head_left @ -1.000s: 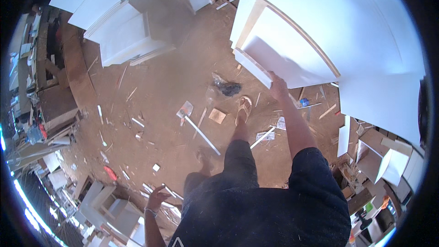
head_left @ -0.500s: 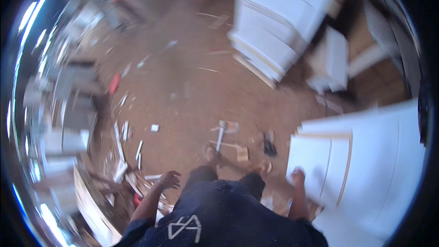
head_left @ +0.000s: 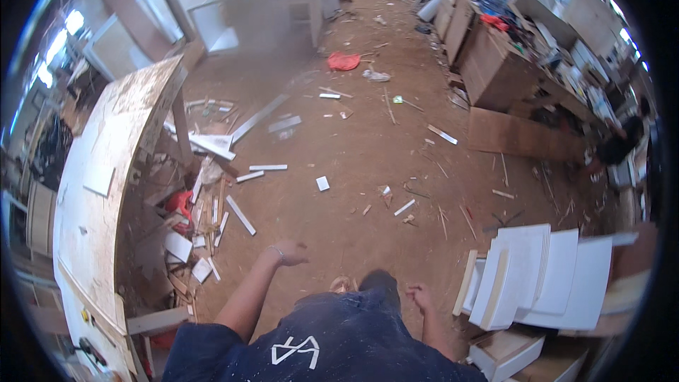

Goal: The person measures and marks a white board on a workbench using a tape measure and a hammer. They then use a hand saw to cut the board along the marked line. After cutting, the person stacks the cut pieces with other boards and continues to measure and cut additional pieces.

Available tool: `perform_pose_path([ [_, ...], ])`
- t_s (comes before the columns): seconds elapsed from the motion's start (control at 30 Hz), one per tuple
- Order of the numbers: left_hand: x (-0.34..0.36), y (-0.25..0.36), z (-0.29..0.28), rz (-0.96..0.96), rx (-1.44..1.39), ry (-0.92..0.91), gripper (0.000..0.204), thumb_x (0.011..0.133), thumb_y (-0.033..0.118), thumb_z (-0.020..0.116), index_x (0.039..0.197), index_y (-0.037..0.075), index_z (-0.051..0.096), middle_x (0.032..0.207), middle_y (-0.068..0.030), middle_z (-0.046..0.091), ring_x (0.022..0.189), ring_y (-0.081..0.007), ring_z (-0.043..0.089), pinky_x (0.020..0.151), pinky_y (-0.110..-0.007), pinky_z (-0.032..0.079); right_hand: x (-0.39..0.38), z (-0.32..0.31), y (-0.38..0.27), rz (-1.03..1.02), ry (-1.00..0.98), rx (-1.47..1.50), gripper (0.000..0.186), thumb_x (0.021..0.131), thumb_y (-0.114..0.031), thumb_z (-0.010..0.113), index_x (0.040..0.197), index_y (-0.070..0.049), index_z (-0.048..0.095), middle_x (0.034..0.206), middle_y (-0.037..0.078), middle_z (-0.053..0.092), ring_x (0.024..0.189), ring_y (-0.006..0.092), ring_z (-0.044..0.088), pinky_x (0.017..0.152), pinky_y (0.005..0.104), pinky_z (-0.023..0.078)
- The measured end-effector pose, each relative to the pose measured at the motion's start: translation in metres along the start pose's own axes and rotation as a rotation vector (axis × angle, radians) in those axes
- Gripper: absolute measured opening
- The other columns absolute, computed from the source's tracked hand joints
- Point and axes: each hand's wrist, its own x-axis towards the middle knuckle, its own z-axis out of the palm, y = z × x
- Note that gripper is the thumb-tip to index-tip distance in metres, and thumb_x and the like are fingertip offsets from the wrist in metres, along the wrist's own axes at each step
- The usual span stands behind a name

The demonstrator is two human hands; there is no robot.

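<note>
Floor (head_left: 339, 198): brown, strewn with pale offcuts (head_left: 242, 215)
Workbench (head_left: 92, 226): long, pale-topped, at left
Brown cabinet (head_left: 498, 74): upper right, clutter (head_left: 494, 22) on top
Light (head_left: 74, 21): bright patches, upper left

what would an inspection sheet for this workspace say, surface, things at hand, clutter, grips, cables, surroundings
Surface: brown floor, strewn with scraps
Things at hand: white panels stacked beside the right hand, not touching it
Clutter: white strips scattered about, a red item lying farther ahead
Grips: left hand and right hand both look empty
Cables: nothing seen
Surroundings: long table on the left, boxy wooden unit upper right, another person near the right edge
</note>
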Motion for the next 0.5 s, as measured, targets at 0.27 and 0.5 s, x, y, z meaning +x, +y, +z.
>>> perform_pose_path([
  [0.27, 0.027, 0.058, -0.244, 0.471, -0.751, 0.915, 0.016, 0.096, 0.017, 0.066, 0.095, 0.003, 0.073, 0.123, -0.0174, 0.067, 0.123, -0.0253, 0.058, 0.099, -0.039, 0.046, 0.23, -0.019, -0.108, 0.037, -0.217, -0.833, 0.023, 0.086, -0.005, 0.052, 0.102, 0.001, 0.067, 0.086, 0.013, 0.071, 0.079, 0.0243, 0.071, 0.066, 0.0367, 0.056],
  [0.5, 0.043, 0.067, -0.44, 0.895, -0.938, 0.641, 0.012, 0.094, 0.005, 0.061, 0.097, 0.002, 0.073, 0.095, -0.0108, 0.077, 0.094, -0.028, 0.071, 0.097, -0.041, 0.047, 0.417, 0.132, -0.274, -0.079, -0.281, -0.965, 0.036, 0.089, -0.021, 0.056, 0.114, 0.0, 0.069, 0.107, 0.026, 0.068, 0.101, 0.0384, 0.067, 0.089, 0.0459, 0.051],
])
